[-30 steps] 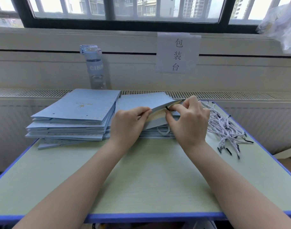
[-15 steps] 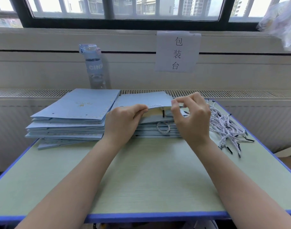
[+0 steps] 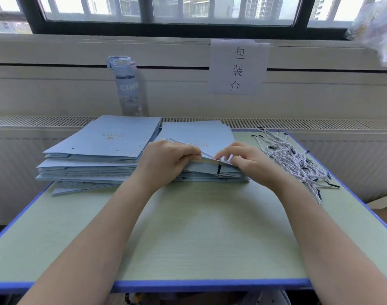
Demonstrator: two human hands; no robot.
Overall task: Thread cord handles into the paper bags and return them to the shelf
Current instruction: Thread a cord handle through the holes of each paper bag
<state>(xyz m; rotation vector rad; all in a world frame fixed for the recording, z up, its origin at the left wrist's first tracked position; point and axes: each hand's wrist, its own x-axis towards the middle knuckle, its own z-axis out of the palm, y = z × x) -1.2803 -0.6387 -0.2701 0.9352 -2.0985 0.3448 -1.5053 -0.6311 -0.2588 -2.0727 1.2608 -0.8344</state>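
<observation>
Two stacks of flat light-blue paper bags lie at the back of the table. On the right stack, the top bag [image 3: 197,133] has its near edge lifted. My left hand [image 3: 168,160] grips that edge at its left. My right hand [image 3: 243,159] pinches a white-and-grey cord [image 3: 183,143] where it meets the edge; the cord loops back across the bag's face. A black cord tip [image 3: 219,169] hangs below the lifted edge. The left stack [image 3: 100,150] lies untouched.
A pile of loose cords [image 3: 298,161] with black tips lies on the table's right side. A clear water bottle [image 3: 127,84] stands on the ledge behind the left stack. The green table [image 3: 199,238] has a blue rim. A paper sign [image 3: 237,67] hangs on the wall.
The cord has been pulled through, and its loop now lies across the top bag's face. The lifted bag edge sits lower, and my right hand has dropped down to it.
</observation>
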